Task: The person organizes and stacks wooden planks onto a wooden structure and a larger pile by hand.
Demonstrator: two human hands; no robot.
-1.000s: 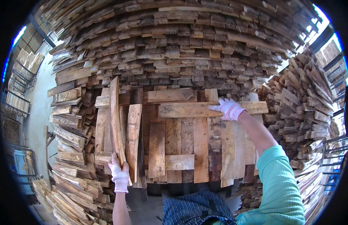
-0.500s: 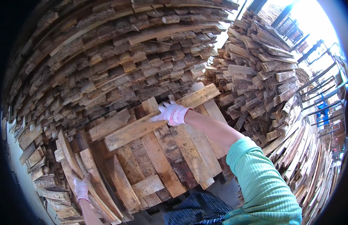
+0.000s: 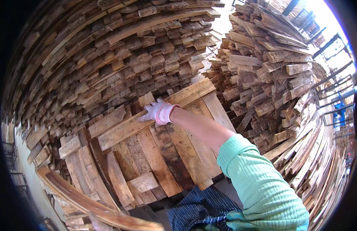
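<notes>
- Tall board stack fills the background; loose heap rises at right;
- long plank lies slantwise beneath the gloved right hand, fingers spread over it; whether it grips, I cannot tell;
- bowed plank crosses lower left, grasped by the left hand, blurred and partly hidden;
- slats and short block lie between;
- right arm reaches forward, covering some slats.

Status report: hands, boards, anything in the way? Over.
Left hand blurred, holding angled board at lower left. Right hand spread over crosswise board. Stacked wood close along far side.
</notes>
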